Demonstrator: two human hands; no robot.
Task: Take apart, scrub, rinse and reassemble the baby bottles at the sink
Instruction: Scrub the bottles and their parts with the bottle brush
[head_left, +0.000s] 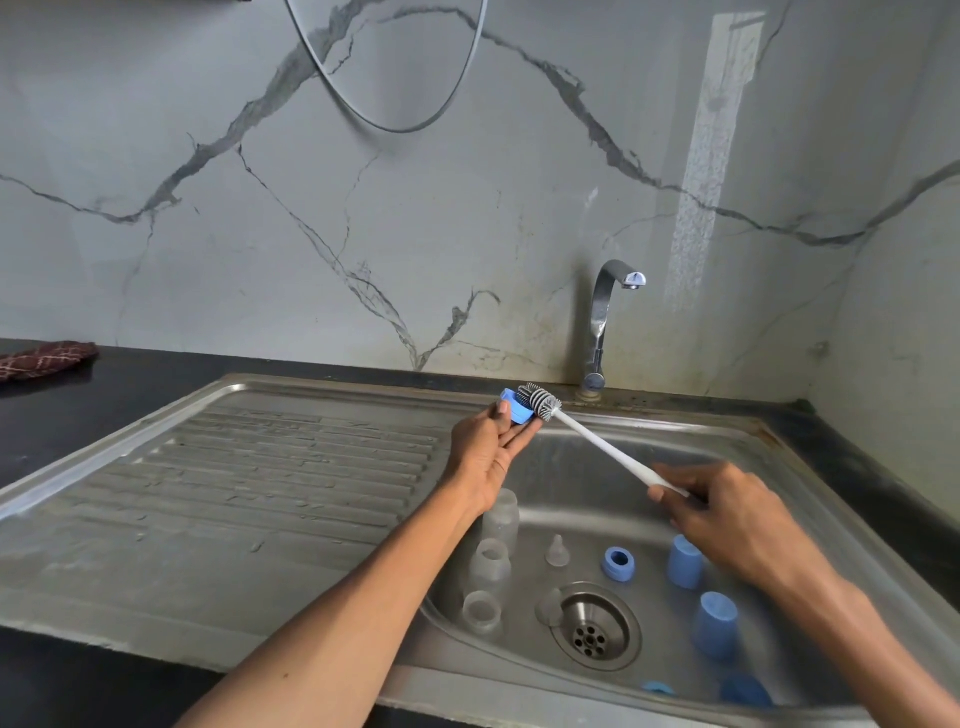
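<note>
- The left hand (491, 449) holds a small blue ring (515, 409) up over the sink's back edge, near the tap (605, 322). The ring sits on the fingertips with the thumb pressed against its near side: a light pinch, not a full fist.
- The ring looks like hard, light plastic, stiff enough to take scrubbing. If it is wet or soapy it would be slippery, so a hold on the rim with thumb opposite fingers seems the safest.
- The right hand (727, 512) grips the brush (587, 434) at the low end of its white handle, fingers curled round it. The grey bristle head lies against the ring's open side.
- The handle is long and thin; held that far back it may flex a little, and the head could skid off the ring.
- Both forearms reach out over the basin, the left raised higher, the right angled in from the sink's right side.
- In the basin (519, 467) lie the other parts: clear bottles (493, 561) by the left wall, a clear teat (557, 551), another blue ring (618, 564) and blue caps (685, 561) toward the right, around the drain (595, 626).
- The teat looks soft and floppy, easy to pinch at its base.
- Scrubbing seems under way, with most parts not yet reassembled.
</note>
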